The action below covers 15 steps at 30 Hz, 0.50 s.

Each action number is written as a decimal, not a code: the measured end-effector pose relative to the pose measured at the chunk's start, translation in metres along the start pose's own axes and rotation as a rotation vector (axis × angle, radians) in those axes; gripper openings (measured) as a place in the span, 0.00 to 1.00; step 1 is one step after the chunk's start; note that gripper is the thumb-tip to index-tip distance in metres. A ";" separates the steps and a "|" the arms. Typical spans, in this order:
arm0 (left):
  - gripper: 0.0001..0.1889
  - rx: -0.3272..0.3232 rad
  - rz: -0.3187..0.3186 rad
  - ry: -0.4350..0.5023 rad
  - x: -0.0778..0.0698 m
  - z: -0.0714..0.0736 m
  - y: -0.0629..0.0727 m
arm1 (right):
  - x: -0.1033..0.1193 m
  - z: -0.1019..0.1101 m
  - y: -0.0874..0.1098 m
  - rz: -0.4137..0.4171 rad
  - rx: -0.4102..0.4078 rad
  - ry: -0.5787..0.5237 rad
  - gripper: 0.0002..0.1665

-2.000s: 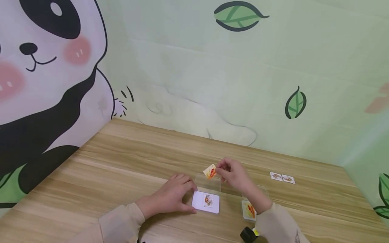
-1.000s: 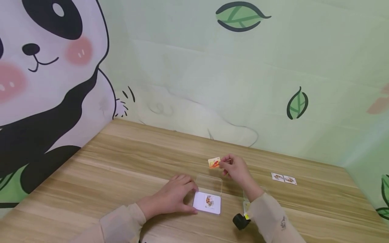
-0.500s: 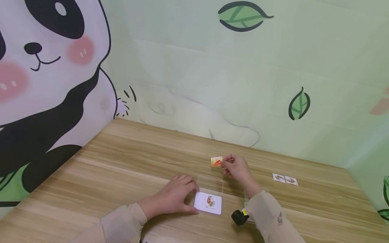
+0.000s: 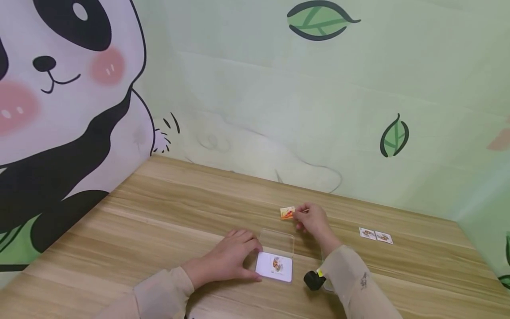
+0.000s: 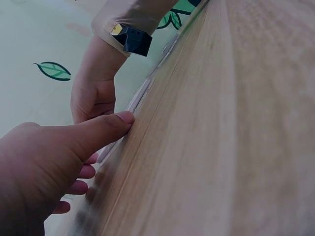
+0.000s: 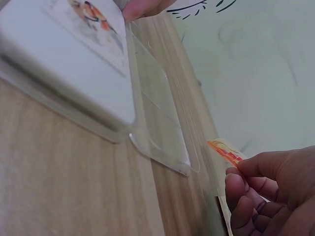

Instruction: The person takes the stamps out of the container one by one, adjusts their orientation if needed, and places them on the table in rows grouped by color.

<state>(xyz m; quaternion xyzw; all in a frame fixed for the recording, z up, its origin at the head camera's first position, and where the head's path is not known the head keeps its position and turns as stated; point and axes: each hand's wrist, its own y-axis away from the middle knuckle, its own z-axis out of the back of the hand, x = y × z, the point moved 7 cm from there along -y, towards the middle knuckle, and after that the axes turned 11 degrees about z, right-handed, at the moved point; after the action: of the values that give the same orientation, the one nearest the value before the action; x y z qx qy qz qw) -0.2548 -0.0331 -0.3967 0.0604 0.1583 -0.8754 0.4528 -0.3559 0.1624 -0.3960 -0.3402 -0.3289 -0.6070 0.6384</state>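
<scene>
My right hand point(image 4: 314, 221) pinches a small yellow-orange stamp point(image 4: 287, 213) with a red picture, between thumb and index finger, behind the clear case. Seen from the right wrist, the stamp point(image 6: 226, 152) tilts out from the fingertips; whether it touches the table I cannot tell. My left hand point(image 4: 229, 259) holds the left edge of an opened clear plastic case point(image 4: 276, 243), its thumb at the near corner and its fingers at the far side. A white card point(image 4: 263, 263) fills the case's base, and a stamp point(image 4: 277, 265) with an orange-brown picture lies on it.
Two stamps point(image 4: 376, 235) lie side by side at the right on the wooden table point(image 4: 179, 199). A second clear case point(image 4: 328, 287) is mostly hidden under the right forearm. A black device point(image 4: 314, 280) sits at the right wrist. A panda-painted wall closes the back.
The right hand has carried the pinched stamp from over the case's lid back to the table behind it, levelling it out. The left hand stays on the case.
</scene>
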 end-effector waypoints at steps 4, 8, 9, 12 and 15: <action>0.28 0.001 0.001 0.000 0.000 0.000 0.000 | -0.003 0.000 -0.002 0.004 0.004 0.024 0.08; 0.28 0.009 0.007 0.005 0.000 -0.001 0.000 | -0.004 0.000 -0.003 0.004 0.009 0.050 0.07; 0.28 0.011 0.010 0.006 0.000 -0.001 0.000 | -0.005 -0.001 -0.003 0.002 0.010 0.056 0.07; 0.28 0.017 0.017 0.009 0.001 -0.001 -0.001 | -0.006 -0.002 -0.004 -0.011 0.010 0.073 0.07; 0.29 0.016 0.020 0.008 0.001 -0.001 -0.001 | -0.006 -0.001 -0.005 -0.027 0.008 0.096 0.06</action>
<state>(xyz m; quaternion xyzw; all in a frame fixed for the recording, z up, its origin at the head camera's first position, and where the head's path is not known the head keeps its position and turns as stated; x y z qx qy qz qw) -0.2563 -0.0327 -0.3980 0.0692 0.1523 -0.8719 0.4603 -0.3616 0.1645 -0.4019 -0.3037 -0.3050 -0.6299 0.6465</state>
